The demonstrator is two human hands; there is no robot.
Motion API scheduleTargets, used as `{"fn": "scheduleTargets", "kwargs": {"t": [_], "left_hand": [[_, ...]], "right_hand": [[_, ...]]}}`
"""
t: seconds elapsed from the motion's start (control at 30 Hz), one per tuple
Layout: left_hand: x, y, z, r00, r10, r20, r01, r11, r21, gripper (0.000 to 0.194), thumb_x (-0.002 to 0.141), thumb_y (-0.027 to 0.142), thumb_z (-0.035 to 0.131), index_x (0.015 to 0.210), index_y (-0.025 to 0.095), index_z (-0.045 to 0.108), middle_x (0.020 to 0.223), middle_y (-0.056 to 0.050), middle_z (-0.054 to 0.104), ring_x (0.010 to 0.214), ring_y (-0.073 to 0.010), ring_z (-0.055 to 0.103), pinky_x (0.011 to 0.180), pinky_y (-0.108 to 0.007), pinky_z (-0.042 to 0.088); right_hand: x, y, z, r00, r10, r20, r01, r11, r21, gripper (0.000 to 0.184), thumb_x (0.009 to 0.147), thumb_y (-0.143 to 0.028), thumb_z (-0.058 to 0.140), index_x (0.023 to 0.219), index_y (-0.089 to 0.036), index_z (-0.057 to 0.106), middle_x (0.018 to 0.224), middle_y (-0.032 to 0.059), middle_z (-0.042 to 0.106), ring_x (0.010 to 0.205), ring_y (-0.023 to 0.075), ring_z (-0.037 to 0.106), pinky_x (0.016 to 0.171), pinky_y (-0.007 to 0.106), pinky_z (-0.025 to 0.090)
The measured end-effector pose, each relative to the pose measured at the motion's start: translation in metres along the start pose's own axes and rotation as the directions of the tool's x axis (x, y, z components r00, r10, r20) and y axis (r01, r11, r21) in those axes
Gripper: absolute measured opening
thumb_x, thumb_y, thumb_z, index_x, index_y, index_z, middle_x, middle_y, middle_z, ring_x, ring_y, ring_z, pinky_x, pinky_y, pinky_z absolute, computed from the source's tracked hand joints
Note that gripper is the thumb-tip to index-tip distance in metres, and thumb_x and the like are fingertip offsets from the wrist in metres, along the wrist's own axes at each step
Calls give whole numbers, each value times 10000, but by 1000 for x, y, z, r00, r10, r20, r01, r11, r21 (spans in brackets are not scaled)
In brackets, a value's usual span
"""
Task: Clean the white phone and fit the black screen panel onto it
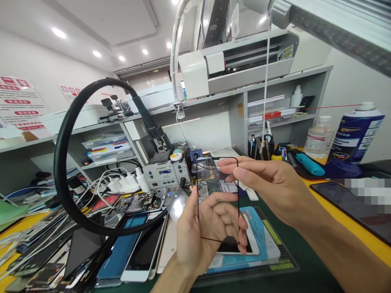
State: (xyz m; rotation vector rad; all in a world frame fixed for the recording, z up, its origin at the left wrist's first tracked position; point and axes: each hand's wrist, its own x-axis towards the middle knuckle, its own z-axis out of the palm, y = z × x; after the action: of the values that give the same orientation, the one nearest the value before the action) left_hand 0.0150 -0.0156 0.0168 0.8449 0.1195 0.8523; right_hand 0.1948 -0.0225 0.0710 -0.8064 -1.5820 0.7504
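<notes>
A clear phone glass panel point(218, 183) with a thin black border is held upright in front of me. My left hand point(195, 238) cradles it from below, thumb at its left edge and fingertips around its right edge. Through the glass the fingers of that hand show. My right hand point(277, 183) pinches the panel's upper right edge between thumb and fingers. Beneath the hands a white-framed phone point(253, 240) lies on a blue packet point(269, 244), partly hidden by my left hand.
Several phones and loose parts crowd the left, including a white phone point(143, 248). A black hose point(61, 162) loops over them. Behind stands a grey soldering or hot-air station point(163, 173). At right are a spray can point(356, 134), a clear bottle point(319, 136) and a dark phone point(351, 207).
</notes>
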Motion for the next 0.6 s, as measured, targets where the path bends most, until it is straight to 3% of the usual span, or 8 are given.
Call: {"fn": "scheduleTargets", "kwargs": {"t": [0.23, 0.37, 0.6], "left_hand": [[1, -1, -1, 1000, 13, 4, -13, 1000, 12, 836, 1020, 708, 209, 1132, 50, 713, 834, -168, 721, 671, -248, 710, 565, -344, 580], [0, -2, 0, 1000, 15, -9, -15, 999, 33, 803, 1006, 723, 283, 1123, 60, 720, 827, -162, 726, 662, -242, 707, 559, -338, 582], [1, -6, -1, 999, -9, -54, 16, 992, 128, 786, 979, 750, 348, 1119, 68, 713, 803, -147, 721, 639, -226, 689, 557, -330, 579]], "right_hand": [[0, 4, -4, 999, -27, 32, 24, 996, 82, 161, 969, -427, 716, 1031, -343, 839, 1226, 16, 769, 1403, 247, 542, 1185, 397, 419], [1, 4, -5, 999, 12, 44, -17, 991, 133, 174, 941, -441, 745, 1042, -336, 840, 1238, 36, 764, 1405, 283, 537, 1184, 444, 415], [7, -4, -7, 984, 159, -82, -146, 978, 151, 353, 840, -621, 775, 756, -286, 847, 1123, 88, 798, 1324, 369, 599, 1163, 525, 424]]}}
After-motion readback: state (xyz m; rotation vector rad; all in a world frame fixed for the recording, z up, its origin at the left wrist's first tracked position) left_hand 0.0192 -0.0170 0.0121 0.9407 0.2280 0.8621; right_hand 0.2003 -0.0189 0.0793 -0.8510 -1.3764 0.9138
